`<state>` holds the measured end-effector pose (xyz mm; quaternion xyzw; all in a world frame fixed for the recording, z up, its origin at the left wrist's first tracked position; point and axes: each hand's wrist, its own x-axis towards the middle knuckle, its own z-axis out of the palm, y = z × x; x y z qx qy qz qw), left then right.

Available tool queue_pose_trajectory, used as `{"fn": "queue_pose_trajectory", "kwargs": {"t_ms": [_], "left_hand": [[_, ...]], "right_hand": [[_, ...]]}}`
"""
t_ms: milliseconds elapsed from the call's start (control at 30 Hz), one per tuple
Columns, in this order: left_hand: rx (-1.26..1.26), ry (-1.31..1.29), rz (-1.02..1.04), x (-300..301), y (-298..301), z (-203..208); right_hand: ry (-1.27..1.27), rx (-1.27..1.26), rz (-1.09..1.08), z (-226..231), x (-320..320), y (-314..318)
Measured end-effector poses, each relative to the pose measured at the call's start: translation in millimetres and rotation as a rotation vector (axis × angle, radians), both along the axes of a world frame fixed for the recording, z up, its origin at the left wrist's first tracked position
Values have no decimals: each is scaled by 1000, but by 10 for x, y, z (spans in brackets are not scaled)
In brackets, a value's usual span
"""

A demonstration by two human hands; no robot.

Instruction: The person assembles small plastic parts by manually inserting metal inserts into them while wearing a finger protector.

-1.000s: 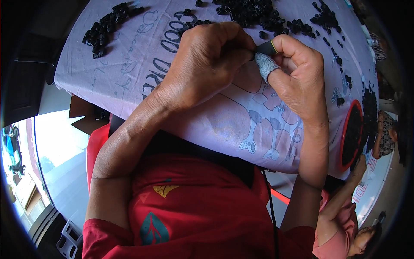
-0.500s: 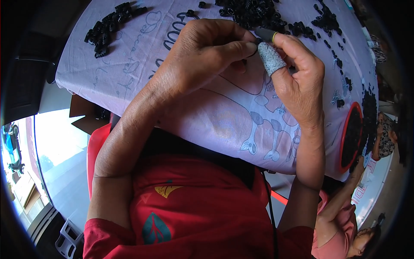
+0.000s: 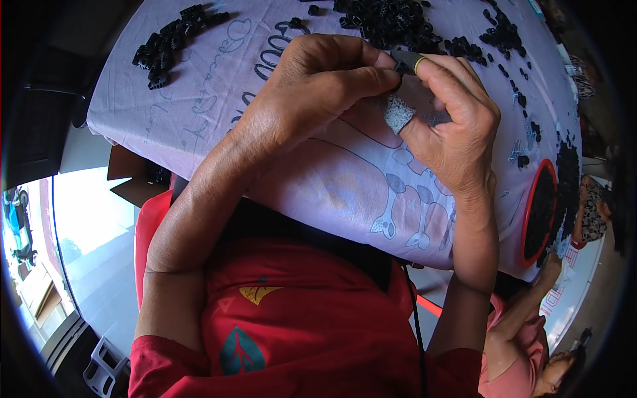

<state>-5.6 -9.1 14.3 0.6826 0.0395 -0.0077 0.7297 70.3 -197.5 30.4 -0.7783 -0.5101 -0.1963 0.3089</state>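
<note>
Two bare hands meet above the patterned tablecloth, near its upper middle. Small black piece sits between them, off the cloth. Left hand: thumb and index finger together, clamped on the piece from its left side. Right hand: index finger in a dark grey cover with a yellow rim, its tip against the piece; thumb in a speckled grey cover, lower down and apart from the index finger.

Orientation: visible part of the piece juts rightward from the left fingertips, toward the right index finger. Most is hidden by fingers; long axis and which end leads cannot be told.

Surroundings: large heap of black pieces beyond the hands. Separate cluster of black pieces at upper left, its long axis running from lower left to upper right. Round red-rimmed container at the right edge of the table, dark contents. Co-worker in pink at lower right, one arm extended toward the table edge.
</note>
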Motion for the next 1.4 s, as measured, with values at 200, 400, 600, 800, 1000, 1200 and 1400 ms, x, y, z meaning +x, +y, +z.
{"fn": "queue_pose_trajectory", "kwargs": {"t_ms": [200,400,600,800,1000,1200,1400], "left_hand": [[-33,-51,-36,-7,16,-1],[-92,-45,-21,-8,-14,-19],[-32,-58,4,-30,-38,16],[136,-52,-35,-36,-16,62],[72,-110,-94,-20,-49,10],[130,-161,0,-19,-93,-8],[132,-162,25,-15,-127,-10]], "right_hand": [[-103,-13,33,0,19,8],[-66,-16,58,-3,17,26],[-141,-41,51,2,39,20],[-191,-17,59,2,54,17],[-264,-16,53,-11,63,35],[-319,-4,38,-31,80,42],[-362,-34,24,-28,78,52]]}}
